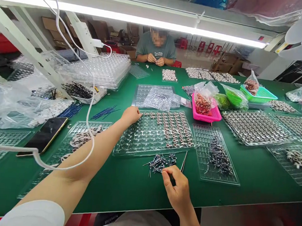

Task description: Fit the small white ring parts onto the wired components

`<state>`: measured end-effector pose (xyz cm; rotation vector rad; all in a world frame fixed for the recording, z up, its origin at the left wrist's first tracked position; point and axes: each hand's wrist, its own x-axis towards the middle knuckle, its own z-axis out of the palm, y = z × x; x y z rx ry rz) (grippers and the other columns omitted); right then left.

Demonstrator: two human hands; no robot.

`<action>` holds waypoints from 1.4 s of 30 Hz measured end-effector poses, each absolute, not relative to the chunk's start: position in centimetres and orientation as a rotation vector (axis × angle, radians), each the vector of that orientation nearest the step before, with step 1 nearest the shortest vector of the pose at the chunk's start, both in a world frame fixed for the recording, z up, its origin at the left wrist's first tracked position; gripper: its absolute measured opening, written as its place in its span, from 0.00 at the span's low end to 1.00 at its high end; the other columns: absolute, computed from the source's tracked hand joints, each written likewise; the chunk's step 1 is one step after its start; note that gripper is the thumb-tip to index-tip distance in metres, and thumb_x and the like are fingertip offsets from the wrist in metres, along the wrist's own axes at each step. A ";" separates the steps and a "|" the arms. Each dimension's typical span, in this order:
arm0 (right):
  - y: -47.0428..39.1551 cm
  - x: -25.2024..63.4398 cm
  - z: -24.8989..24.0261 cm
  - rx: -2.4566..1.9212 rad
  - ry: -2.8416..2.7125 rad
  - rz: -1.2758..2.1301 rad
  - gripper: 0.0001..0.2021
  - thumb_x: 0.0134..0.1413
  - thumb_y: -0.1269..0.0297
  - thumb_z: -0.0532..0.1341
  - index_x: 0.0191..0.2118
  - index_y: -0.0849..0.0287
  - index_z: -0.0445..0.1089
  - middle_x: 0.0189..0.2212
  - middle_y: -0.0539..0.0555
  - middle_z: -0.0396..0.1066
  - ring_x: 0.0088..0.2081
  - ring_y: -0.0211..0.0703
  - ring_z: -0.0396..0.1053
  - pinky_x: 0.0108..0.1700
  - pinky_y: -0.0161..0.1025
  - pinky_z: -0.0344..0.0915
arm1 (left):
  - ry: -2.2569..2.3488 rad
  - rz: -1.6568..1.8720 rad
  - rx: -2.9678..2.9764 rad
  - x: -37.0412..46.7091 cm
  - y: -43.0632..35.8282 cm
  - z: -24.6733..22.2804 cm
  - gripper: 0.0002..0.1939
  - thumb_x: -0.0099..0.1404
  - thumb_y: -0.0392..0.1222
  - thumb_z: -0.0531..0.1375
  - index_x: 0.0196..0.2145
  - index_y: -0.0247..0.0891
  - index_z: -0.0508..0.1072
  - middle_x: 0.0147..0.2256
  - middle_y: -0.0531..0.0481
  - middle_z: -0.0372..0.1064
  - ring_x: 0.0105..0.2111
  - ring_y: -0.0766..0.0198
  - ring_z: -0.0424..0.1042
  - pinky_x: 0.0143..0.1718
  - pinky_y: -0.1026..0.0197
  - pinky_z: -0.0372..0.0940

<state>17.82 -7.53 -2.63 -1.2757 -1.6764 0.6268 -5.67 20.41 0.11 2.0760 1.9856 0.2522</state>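
Note:
My left hand [131,115] reaches to the upper left edge of a clear plastic tray [139,136]. Its fingers are pinched together at the top row of cells; what they hold is hidden. Small ring-shaped beige parts [175,128] fill the right side and part of the top row of this tray. Nearer to me, my right hand [176,189] is curled beside a pile of small dark parts with wire leads [160,162], thumb and forefinger close together. Metal tweezers [184,161] stick out beyond its knuckles; I cannot tell whether the hand grips them.
A white cable [91,140] hangs across my left forearm. A phone [46,134] lies at left. Right of the tray are a pink basket [206,117], a tray of dark leaded parts [218,156] and filled trays [257,128]. Another person [157,47] sits opposite, hands together.

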 end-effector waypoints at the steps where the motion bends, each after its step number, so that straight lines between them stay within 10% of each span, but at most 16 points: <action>1: -7.5 17.8 -2.6 -1.273 -1.677 0.623 0.06 0.64 0.68 0.55 0.37 0.56 0.69 0.29 0.50 0.71 0.30 0.38 0.67 0.34 0.36 0.64 | 1.999 0.286 2.068 -5.5 20.3 0.1 0.10 0.67 0.43 0.60 0.39 0.33 0.74 0.42 0.42 0.72 0.41 0.55 0.72 0.43 0.53 0.68; 13: -8.0 20.0 -1.6 -1.455 -1.539 0.466 0.05 0.62 0.67 0.58 0.39 0.56 0.71 0.31 0.50 0.71 0.32 0.38 0.68 0.36 0.36 0.66 | 1.704 0.626 2.039 -2.0 10.8 2.4 0.06 0.61 0.42 0.58 0.30 0.37 0.69 0.29 0.47 0.73 0.31 0.59 0.70 0.35 0.58 0.64; 21: -7.5 20.1 -1.3 -1.591 -2.006 0.398 0.03 0.59 0.70 0.59 0.36 0.56 0.70 0.33 0.53 0.71 0.37 0.44 0.67 0.40 0.42 0.65 | 1.043 0.680 1.647 -0.1 -1.3 2.5 0.15 0.66 0.45 0.56 0.47 0.37 0.72 0.40 0.45 0.74 0.38 0.60 0.74 0.41 0.57 0.69; 42: -8.2 19.4 -0.5 -1.511 -1.785 0.354 0.06 0.57 0.73 0.58 0.38 0.55 0.68 0.31 0.51 0.72 0.34 0.40 0.70 0.37 0.39 0.68 | 0.862 0.547 1.132 -0.6 -0.1 -0.2 0.15 0.57 0.35 0.49 0.39 0.37 0.71 0.24 0.54 0.60 0.23 0.66 0.60 0.24 0.63 0.58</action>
